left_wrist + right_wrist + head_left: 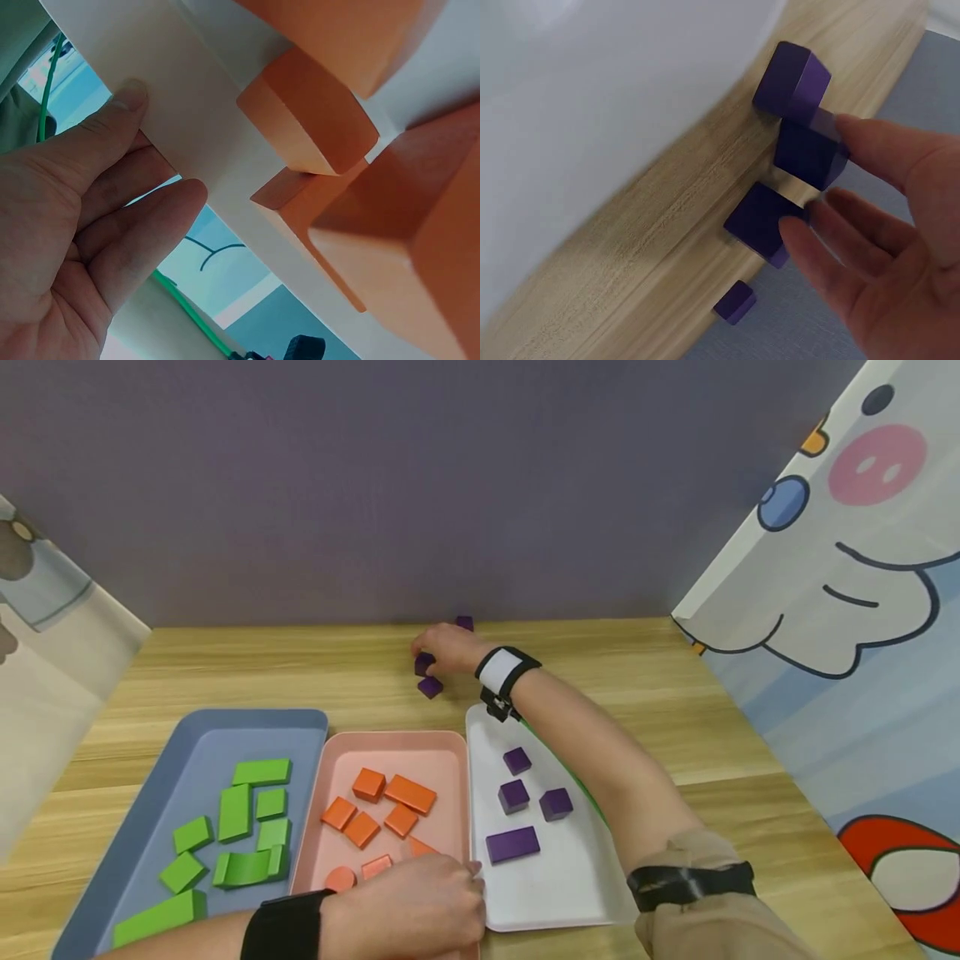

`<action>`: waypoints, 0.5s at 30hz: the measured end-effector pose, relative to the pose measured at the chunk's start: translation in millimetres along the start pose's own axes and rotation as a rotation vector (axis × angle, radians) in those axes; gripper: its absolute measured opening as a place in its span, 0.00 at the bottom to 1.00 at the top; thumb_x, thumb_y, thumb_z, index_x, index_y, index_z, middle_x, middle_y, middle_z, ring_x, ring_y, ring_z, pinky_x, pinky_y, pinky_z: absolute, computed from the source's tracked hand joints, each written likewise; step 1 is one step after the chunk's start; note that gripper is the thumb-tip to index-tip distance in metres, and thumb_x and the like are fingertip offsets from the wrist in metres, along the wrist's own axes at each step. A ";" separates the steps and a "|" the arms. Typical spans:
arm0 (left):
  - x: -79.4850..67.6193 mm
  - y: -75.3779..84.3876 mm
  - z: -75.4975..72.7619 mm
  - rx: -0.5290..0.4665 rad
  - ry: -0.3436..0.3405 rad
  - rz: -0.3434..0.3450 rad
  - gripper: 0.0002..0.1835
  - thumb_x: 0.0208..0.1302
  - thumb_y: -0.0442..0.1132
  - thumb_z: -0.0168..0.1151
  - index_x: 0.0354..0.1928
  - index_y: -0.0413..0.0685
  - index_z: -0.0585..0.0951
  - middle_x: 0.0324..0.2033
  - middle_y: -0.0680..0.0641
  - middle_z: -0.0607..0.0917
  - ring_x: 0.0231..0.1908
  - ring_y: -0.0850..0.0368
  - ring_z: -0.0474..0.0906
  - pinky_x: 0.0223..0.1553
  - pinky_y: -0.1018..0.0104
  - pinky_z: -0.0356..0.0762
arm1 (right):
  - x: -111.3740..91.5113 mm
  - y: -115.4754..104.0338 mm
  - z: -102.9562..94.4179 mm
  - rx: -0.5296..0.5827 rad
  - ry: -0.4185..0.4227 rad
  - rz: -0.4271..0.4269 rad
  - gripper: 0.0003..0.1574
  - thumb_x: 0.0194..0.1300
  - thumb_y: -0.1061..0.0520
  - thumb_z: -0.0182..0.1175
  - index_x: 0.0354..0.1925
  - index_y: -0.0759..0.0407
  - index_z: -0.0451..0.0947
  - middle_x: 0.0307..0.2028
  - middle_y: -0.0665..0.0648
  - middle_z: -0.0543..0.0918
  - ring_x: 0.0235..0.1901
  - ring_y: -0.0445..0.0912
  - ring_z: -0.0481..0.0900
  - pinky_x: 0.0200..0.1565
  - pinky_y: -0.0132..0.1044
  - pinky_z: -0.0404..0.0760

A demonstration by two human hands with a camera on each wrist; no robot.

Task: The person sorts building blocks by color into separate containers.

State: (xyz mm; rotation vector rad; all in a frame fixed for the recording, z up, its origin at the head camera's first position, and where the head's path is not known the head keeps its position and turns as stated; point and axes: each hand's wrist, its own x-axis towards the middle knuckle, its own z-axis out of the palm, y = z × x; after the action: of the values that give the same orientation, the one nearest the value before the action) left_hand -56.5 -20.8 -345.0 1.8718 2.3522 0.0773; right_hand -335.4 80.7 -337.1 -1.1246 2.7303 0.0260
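At the far part of the table, my right hand (pixel 450 649) reaches over several purple blocks. In the right wrist view, its thumb touches one dark purple block (pixel 804 154), and a fingertip rests against another purple block (pixel 759 219). A third purple block (pixel 787 79) lies against the first, and a smaller-looking one (pixel 735 302) sits apart. My left hand (pixel 405 906) is at the near right of the pink tray (pixel 401 742). Its thumb lies on the tray's edge with a finger behind it, pinching the rim, beside orange blocks (pixel 307 112).
A white tray (pixel 555 910) with several purple blocks stands on the right, under my right forearm. A blue-grey tray (pixel 255 718) of green blocks (pixel 235 812) stands on the left. A grey wall (pixel 412 485) closes off the back, with printed panels (pixel 885 593) at the sides.
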 end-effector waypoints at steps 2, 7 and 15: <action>0.1 0.3 0.2 -0.010 0.002 -0.004 0.11 0.65 0.54 0.56 0.37 0.63 0.85 0.27 0.65 0.84 0.27 0.77 0.73 0.28 0.87 0.61 | 2.3 0.6 1.2 -0.005 -0.010 -0.003 0.25 0.62 0.54 0.63 0.58 0.54 0.76 0.58 0.52 0.79 0.60 0.48 0.73 0.61 0.39 0.69; 0.2 0.6 0.7 -0.034 -0.002 -0.012 0.10 0.65 0.53 0.56 0.37 0.64 0.86 0.28 0.65 0.85 0.27 0.77 0.73 0.28 0.87 0.61 | 5.0 -0.1 4.5 -0.033 -0.021 -0.007 0.20 0.62 0.55 0.62 0.54 0.53 0.78 0.53 0.52 0.82 0.55 0.48 0.76 0.58 0.41 0.70; 2.5 3.4 0.9 0.026 0.001 -0.006 0.10 0.64 0.53 0.56 0.35 0.63 0.85 0.28 0.64 0.85 0.25 0.77 0.71 0.27 0.86 0.61 | -6.7 -4.3 -2.3 0.019 0.049 -0.051 0.17 0.61 0.59 0.62 0.50 0.56 0.79 0.48 0.52 0.83 0.51 0.47 0.78 0.54 0.40 0.74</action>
State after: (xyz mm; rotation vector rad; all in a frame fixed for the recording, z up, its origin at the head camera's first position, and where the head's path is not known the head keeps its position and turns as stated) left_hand -53.6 -17.7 -345.6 1.8769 2.3704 0.0472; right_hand -328.1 82.1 -333.3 -1.2044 2.7373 -0.0345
